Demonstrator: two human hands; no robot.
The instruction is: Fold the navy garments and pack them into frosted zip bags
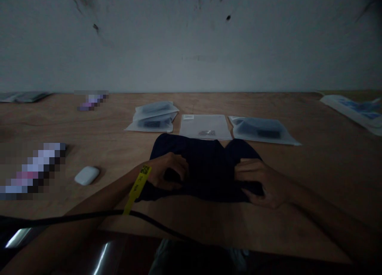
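At the left, a small rounded white object is lying on the wooden table, apart from the cloth, probably set aside so that it is leaving the hands room. A black cable with a yellow tag is crossing the left forearm. The left hand is curling its fingers and thumb closed on the left part of the dark cloth. Beyond it, frosted bags are lying overlapped, perhaps to save space. The cloth is lying at the near middle of the table, spreading between the two grips and reaching beyond them on the far side; holding both sides is likely steadying it and evening its shape. Just past its far edge, a pale flat packet is lying. The right hand is gripping the cloth's right part with bent fingers, the thumb on the near side. A frosted bag at the right is resting beyond that hand, and a white-and-blue packet is lying at the far right.
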